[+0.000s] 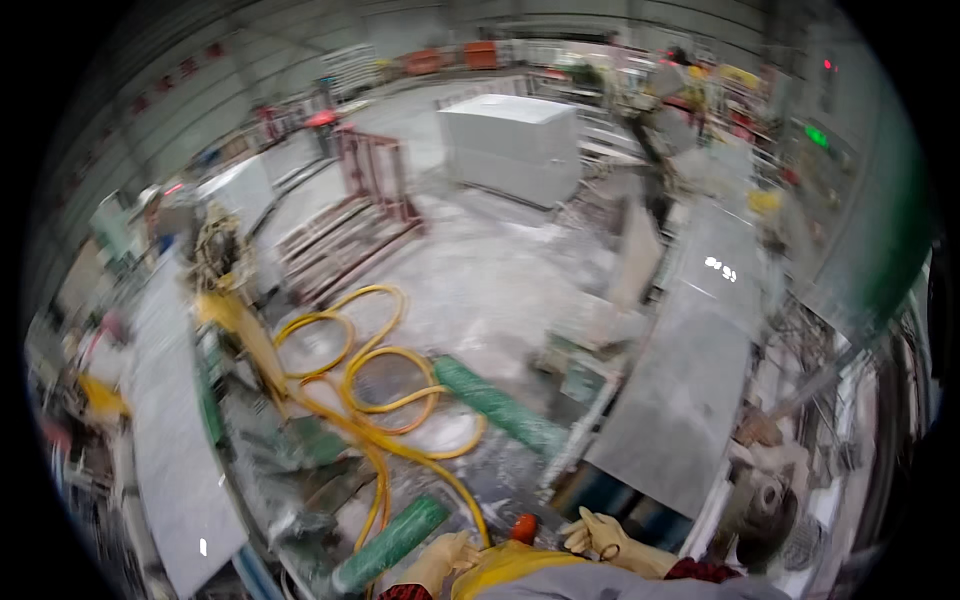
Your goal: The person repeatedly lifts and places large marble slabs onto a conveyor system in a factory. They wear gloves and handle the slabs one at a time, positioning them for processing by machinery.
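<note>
My left hand [447,562], in a cream glove, is low in front of my yellow apron [510,568], just right of a green cylinder [392,545]. Its fingers are blurred and partly bent, and I cannot make out anything in them. My right hand [605,540], gloved the same way, hangs near the lower end of a long grey slab [675,390]. The fingers there are loosely apart with nothing visible between them. Between the hands a small orange-red object [523,528] shows at the apron's edge; blur hides its kind.
A coiled yellow hose [385,405] lies on the wet floor ahead, beside a second green cylinder [500,408]. Another pale slab [185,420] runs along the left. Farther off stand a dark red metal rack [350,225] and a large white block [512,150]. Machinery [765,500] lines the right.
</note>
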A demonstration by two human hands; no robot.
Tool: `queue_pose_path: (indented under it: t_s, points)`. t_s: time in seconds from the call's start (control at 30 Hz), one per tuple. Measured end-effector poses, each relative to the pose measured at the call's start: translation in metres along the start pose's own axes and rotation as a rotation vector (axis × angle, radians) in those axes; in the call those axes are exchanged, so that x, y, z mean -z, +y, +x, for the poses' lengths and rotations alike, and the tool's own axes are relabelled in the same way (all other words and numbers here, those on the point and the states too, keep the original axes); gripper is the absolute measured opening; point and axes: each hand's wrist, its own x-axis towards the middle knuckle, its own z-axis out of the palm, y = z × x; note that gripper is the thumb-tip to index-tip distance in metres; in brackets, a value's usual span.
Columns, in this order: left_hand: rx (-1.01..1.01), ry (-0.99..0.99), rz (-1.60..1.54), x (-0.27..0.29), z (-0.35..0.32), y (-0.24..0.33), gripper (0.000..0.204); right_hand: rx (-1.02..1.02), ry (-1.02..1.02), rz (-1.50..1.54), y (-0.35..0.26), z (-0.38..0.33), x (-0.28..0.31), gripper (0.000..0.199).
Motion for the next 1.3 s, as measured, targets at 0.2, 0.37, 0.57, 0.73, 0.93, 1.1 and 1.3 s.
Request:
queue_pose_path:
  t_s: [0.2, 0.37, 0.57, 0.73, 0.93, 1.1, 1.3]
  points:
    - [0.049, 0.443, -0.270, 0.007, -0.117, -0.143, 0.063, -0.004, -0.241, -0.060, 0.012, 0.052, -0.040, 0.069]
    - [-0.033, 0.674, -0.376, -0.006, -0.162, -0.145, 0.061, -0.109, -0.320, -0.173, 0.051, 0.067, -0.111, 0.054]
    - [-0.181, 0.844, -0.387, -0.003, -0.199, -0.158, 0.060, -0.226, -0.491, -0.420, 0.075, 0.047, -0.166, 0.054]
    - [-0.259, 0.955, -0.382, 0.021, -0.233, -0.202, 0.058, -0.527, -0.961, 0.066, 0.139, 0.104, -0.174, 0.070]
    - [-0.366, 1.087, -0.389, 0.069, -0.283, -0.291, 0.057, -0.938, -1.563, 0.705, 0.231, 0.135, -0.269, 0.076]
    - [-0.394, 1.197, -0.464, 0.110, -0.327, -0.372, 0.056, -0.361, -0.837, -0.899, 0.221, 0.016, -0.429, 0.062]
    - [-0.397, 1.364, -0.458, 0.153, -0.370, -0.429, 0.054, 0.139, -0.934, -1.114, 0.210, -0.048, -0.558, 0.055]
